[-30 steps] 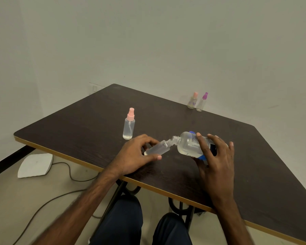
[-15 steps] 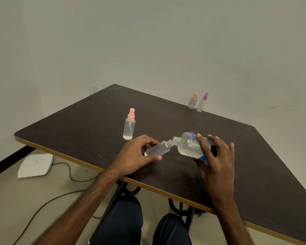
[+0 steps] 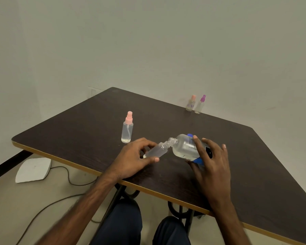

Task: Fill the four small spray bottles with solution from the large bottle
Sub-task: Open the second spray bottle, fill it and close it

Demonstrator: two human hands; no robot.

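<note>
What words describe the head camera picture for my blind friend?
The right hand tips the large bottle, mouth to mouth with an uncapped small bottle in the left hand, over a dark table. A pink-capped spray bottle stands nearby, two more at the far edge.

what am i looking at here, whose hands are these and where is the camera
No machine: these are a person's two bare hands, filmed by a wide-angle camera worn on their head, looking down at a dark table. The left hand holds a small uncapped bottle, tilted; the right hand grips the large bottle, tipped so its open mouth meets the small one's neck. Whether liquid is flowing I cannot tell. A pink-capped spray bottle stands upright nearby with a little liquid inside. A peach-capped bottle and a purple-capped bottle stand side by side at the far edge. A white flat object lies on the floor.
</note>
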